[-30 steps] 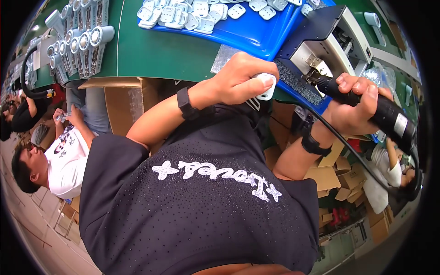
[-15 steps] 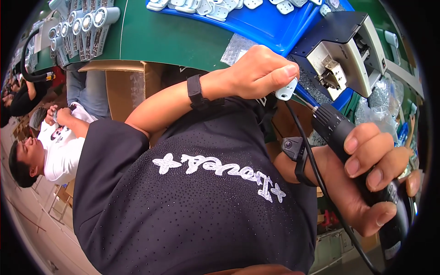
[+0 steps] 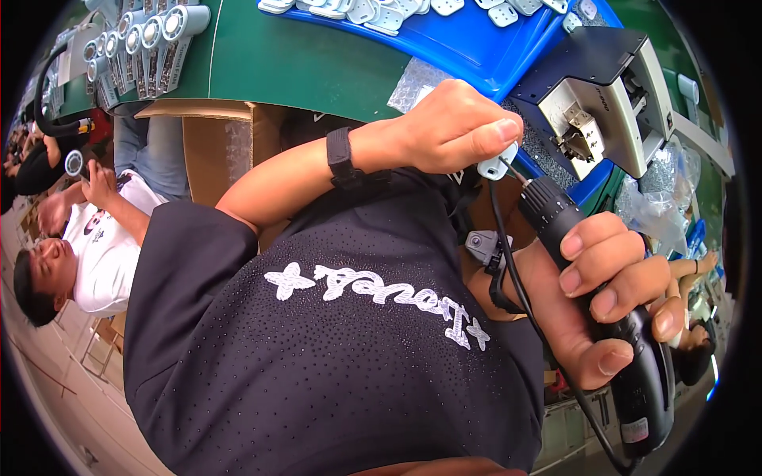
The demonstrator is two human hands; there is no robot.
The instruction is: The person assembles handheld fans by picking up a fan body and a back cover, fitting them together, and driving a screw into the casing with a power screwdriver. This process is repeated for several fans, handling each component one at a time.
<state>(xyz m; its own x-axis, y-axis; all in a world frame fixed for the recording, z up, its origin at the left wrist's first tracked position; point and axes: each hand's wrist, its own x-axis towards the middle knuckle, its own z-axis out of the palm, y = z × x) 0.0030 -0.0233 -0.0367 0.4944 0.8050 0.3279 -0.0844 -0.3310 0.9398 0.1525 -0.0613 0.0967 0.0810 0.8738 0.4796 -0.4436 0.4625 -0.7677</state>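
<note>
My left hand (image 3: pixel 456 131), with a black band on its wrist, is closed in a pinch on a small light-blue plastic plate (image 3: pixel 490 169). Most of the plate is hidden behind the thumb and fingers. My right hand (image 3: pixel 607 289) wraps round a black electric screwdriver (image 3: pixel 548 208), tilted up and to the left. Its thin bit reaches the plate's edge; whether it touches a screw is too small to tell. A black cable (image 3: pixel 520 282) hangs from beside the plate and runs down past my right wrist, which carries a small grey camera (image 3: pixel 480 244).
A blue tray (image 3: pixel 468 55) with several pale plates lies on the green table (image 3: pixel 309 71). Right of it stands a boxy black and silver bench machine (image 3: pixel 603 103). Light-blue fan-like devices (image 3: pixel 155 36) sit far left. Clear plastic bags (image 3: pixel 659 194) lie right. Another person (image 3: pixel 95 246) sits at left.
My right hand has brought the screwdriver up and left, so its bit now meets the plate. My left hand has barely moved. The person at left has raised a round-headed device.
</note>
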